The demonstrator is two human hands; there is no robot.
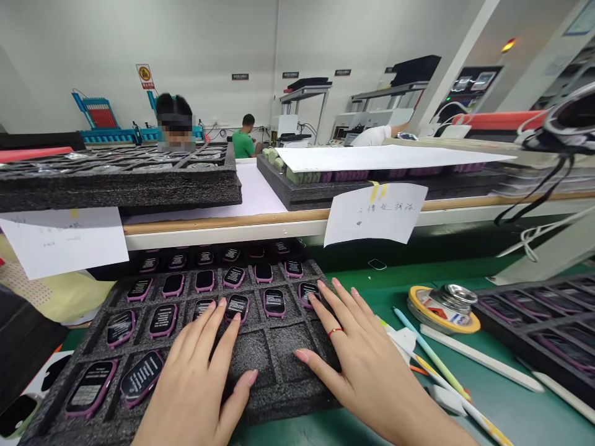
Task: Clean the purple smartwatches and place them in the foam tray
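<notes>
A black foam tray (209, 347) lies on the bench in front of me, divided into square compartments. Most compartments hold a pink-rimmed, watch-like device with a black face and white printed text, such as the one (237, 308) under my left fingertips. My left hand (193, 378) rests spread on the tray, its fingertips on that device and the one beside it. My right hand (357, 359) lies spread on the foam, with its fingertips reaching a device (307, 294). It wears a thin red ring. Neither hand holds anything.
On the green bench (488, 396) to the right are a yellow tape roll with a metal tin (444, 308), several pens and a second foam tray (543, 328). A shelf (260, 217) above carries more foam trays, with paper notes hanging from its edge. Co-workers sit beyond.
</notes>
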